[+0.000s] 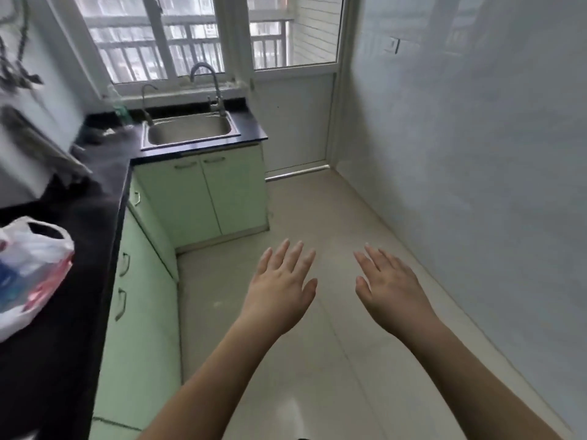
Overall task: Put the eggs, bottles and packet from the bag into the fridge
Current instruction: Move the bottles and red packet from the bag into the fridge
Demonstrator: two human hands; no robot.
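The bag (pixel 30 271), white plastic with its handles slack, sits on the black counter (pixel 95 217) at your far left, near the front edge; blurred blue and red shapes inside may be the packet or bottles, but you cannot tell which. Your left hand (pixel 279 290) and right hand (pixel 392 292) hang over the floor (pixel 317 217) with fingers straight and spread, holding nothing, well apart from the bag. No fridge is in view. The floor between the green cabinets (pixel 143 312) and the wall (pixel 476 154) gives you room to turn left.
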